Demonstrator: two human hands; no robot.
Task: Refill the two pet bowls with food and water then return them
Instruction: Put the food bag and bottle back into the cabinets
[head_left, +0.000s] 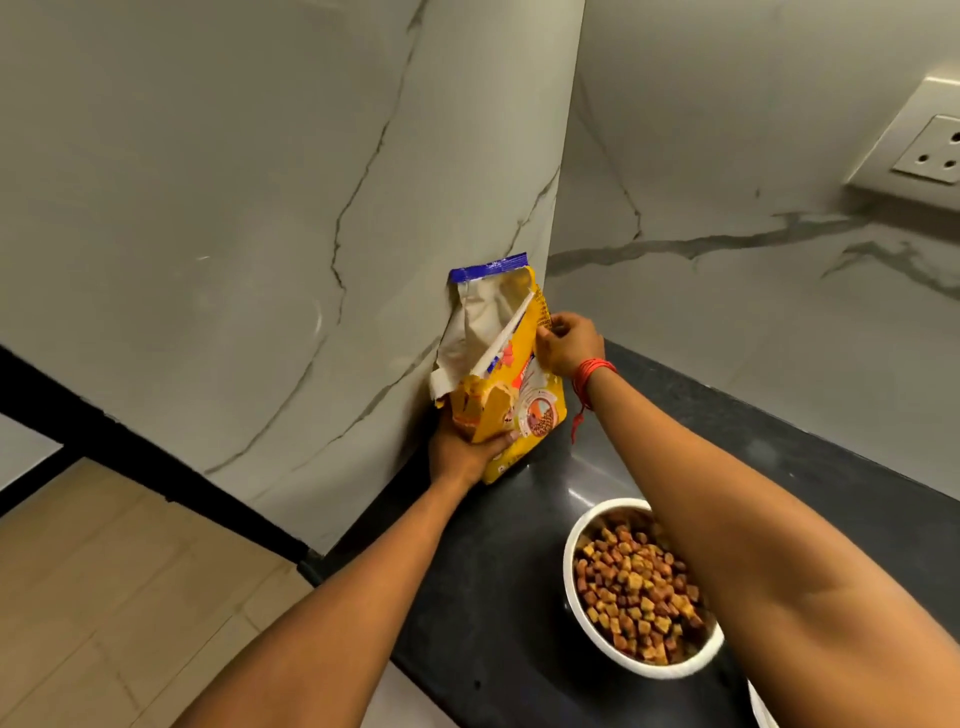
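Both arms outstretched — left hand (460, 453), right hand (569, 344) gripping food bag (511, 384).

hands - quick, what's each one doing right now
Left hand: closed on the lower part of the food bag.
Right hand: pinching the bag's upper edge.

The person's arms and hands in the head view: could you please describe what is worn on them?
Both arms are bare, with no sleeves in view. The right hand has a band of red thread wound several times around the wrist, with a loose red end dangling below it. The left hand shows no band or watch, and no rings are visible on the fingers of either hand.
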